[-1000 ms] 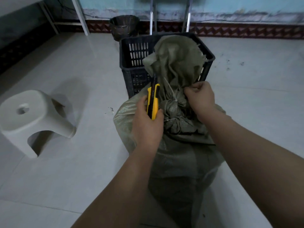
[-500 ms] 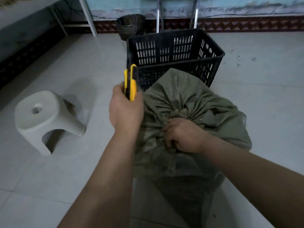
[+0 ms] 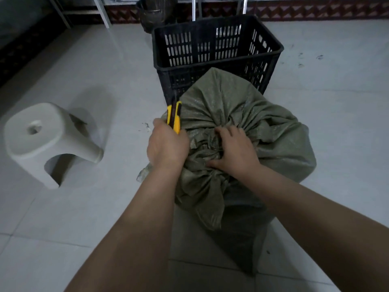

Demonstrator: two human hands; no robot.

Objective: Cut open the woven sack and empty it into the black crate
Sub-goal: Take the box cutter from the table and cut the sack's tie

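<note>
A full grey-green woven sack [image 3: 263, 131] stands on the floor in front of me, its neck bunched and tied at the top. My left hand [image 3: 166, 148] grips a yellow and black utility knife [image 3: 174, 115], which points up and away at the sack's left side. My right hand [image 3: 233, 152] grasps the gathered neck of the sack, fingers dug into the folds. The black slatted crate [image 3: 216, 47] stands just behind the sack, and what shows of its inside looks empty.
A white plastic stool [image 3: 42, 140] stands on the tiled floor to the left. A dark bucket [image 3: 155, 11] sits behind the crate near metal legs [image 3: 195, 7] and the patterned wall base. Open floor lies to the right.
The sack's loose top, first raised over the crate, has dropped onto the sack. My right hand went down to the tied neck. My left hand lifted the knife, then lowered it beside the sack.
</note>
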